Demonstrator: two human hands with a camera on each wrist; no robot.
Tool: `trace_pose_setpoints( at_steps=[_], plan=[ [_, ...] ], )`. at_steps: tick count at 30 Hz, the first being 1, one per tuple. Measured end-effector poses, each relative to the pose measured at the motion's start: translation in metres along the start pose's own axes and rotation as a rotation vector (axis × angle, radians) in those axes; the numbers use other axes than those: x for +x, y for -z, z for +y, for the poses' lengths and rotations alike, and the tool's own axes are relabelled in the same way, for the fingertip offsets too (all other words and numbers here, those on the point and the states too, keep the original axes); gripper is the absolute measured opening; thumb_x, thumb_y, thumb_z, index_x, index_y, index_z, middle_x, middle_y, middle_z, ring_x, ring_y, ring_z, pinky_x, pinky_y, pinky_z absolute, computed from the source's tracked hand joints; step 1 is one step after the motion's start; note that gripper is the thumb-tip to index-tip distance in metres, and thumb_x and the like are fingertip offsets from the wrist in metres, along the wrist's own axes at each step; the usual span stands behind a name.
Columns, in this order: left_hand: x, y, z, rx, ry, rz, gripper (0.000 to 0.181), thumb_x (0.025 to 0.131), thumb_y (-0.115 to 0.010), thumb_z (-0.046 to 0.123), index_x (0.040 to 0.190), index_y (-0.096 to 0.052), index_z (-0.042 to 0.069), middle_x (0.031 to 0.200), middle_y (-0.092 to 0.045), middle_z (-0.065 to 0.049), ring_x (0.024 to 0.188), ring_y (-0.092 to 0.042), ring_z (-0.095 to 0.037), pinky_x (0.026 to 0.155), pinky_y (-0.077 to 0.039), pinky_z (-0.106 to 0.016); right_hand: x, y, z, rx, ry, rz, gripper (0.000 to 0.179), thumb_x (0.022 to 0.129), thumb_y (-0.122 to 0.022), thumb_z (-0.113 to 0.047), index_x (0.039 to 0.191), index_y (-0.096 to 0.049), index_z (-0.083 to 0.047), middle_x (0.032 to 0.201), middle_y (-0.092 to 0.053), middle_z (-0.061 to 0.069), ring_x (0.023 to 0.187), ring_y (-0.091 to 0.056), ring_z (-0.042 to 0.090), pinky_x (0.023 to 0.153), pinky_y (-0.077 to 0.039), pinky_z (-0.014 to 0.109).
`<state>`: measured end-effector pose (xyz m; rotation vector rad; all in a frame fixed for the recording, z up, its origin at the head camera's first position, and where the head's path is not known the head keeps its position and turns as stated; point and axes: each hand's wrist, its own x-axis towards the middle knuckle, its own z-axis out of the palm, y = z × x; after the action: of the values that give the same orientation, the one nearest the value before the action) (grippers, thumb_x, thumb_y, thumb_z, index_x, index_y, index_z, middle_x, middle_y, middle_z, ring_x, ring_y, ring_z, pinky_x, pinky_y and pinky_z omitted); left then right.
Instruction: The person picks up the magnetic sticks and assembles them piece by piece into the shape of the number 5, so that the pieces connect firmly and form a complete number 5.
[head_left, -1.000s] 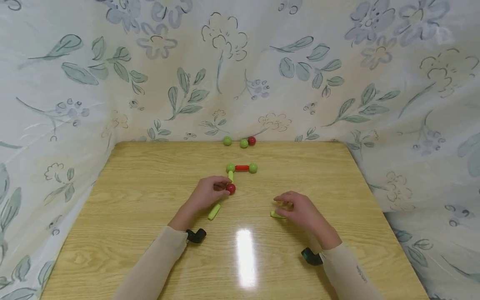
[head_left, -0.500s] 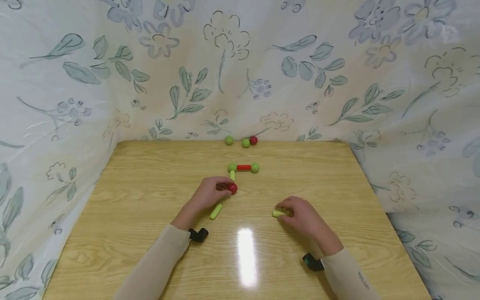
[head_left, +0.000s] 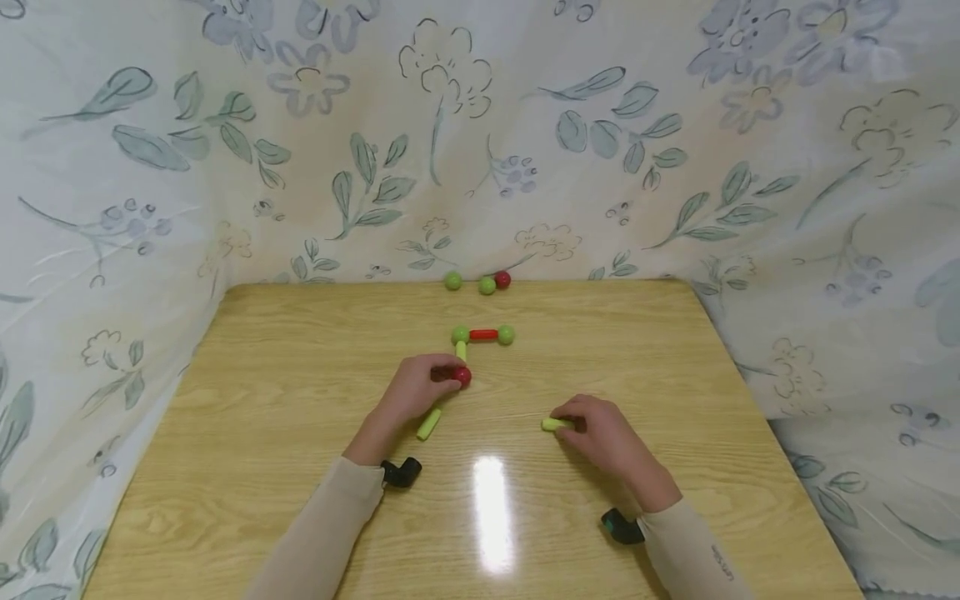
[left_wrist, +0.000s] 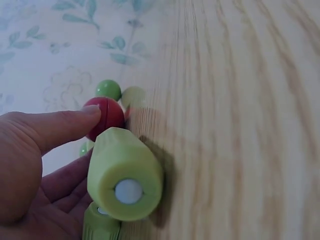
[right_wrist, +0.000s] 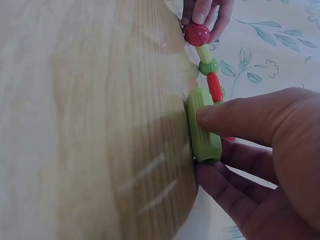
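Note:
With thumb and fingers, my left hand (head_left: 414, 386) holds a red ball (head_left: 462, 377). That ball stands at the near end of a light green toy stick (head_left: 461, 352), which leads to a green ball (head_left: 460, 334). From there a red stick (head_left: 483, 334) runs right to another green ball (head_left: 506, 334). A loose light green stick (head_left: 429, 424) lies below my left hand; the left wrist view has a stick (left_wrist: 127, 172) with a white end close up, and part of another stick (left_wrist: 101, 222) by the palm. My right hand (head_left: 602, 429) pinches a light green stick (right_wrist: 203, 127) at the table surface.
At the back edge of the wooden table (head_left: 300, 500) are a green ball (head_left: 453, 281), a second green ball (head_left: 487, 285) and a red ball (head_left: 502, 279) beside it. A flowered cloth (head_left: 337, 125) hangs behind and at both sides.
My right hand has come down a little and its fingers have closed around the light green stick. My left hand has stayed at the red ball.

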<state>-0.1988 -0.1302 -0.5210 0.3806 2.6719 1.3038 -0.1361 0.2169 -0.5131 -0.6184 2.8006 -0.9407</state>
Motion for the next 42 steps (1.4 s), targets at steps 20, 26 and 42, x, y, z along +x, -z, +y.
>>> trace_pose_setpoints(
  at_steps=[20, 26, 42],
  plan=[
    [-0.001, -0.001, -0.001, 0.009, -0.051, 0.015, 0.028, 0.098, -0.083, 0.015, 0.126, -0.080, 0.013, 0.117, -0.077, -0.002, 0.105, -0.069, -0.020, 0.094, -0.058, -0.042, 0.051, 0.008, -0.017, 0.005, 0.067, 0.019, 0.022, 0.096, -0.084, -0.007, 0.118, -0.083, -0.011, 0.111, -0.074, -0.003, 0.091, -0.064, 0.012, 0.080, -0.058, 0.034],
    [-0.001, -0.003, -0.002, 0.017, -0.051, 0.018, 0.028, 0.098, -0.083, 0.015, 0.126, -0.080, 0.013, 0.117, -0.077, -0.002, 0.105, -0.069, -0.020, 0.094, -0.058, -0.043, 0.070, 0.007, -0.025, -0.018, 0.083, -0.019, 0.023, 0.098, -0.082, -0.008, 0.121, -0.082, -0.012, 0.114, -0.074, -0.002, 0.096, -0.065, 0.014, 0.086, -0.058, 0.036],
    [-0.001, -0.002, -0.001, 0.015, -0.046, 0.014, 0.028, 0.099, -0.082, 0.015, 0.127, -0.080, 0.014, 0.115, -0.077, -0.002, 0.103, -0.070, -0.019, 0.093, -0.059, -0.042, 0.104, 0.003, -0.040, -0.035, 0.061, -0.036, 0.022, 0.101, -0.080, -0.011, 0.123, -0.082, -0.012, 0.118, -0.074, 0.001, 0.101, -0.067, 0.016, 0.090, -0.058, 0.036]
  ],
)
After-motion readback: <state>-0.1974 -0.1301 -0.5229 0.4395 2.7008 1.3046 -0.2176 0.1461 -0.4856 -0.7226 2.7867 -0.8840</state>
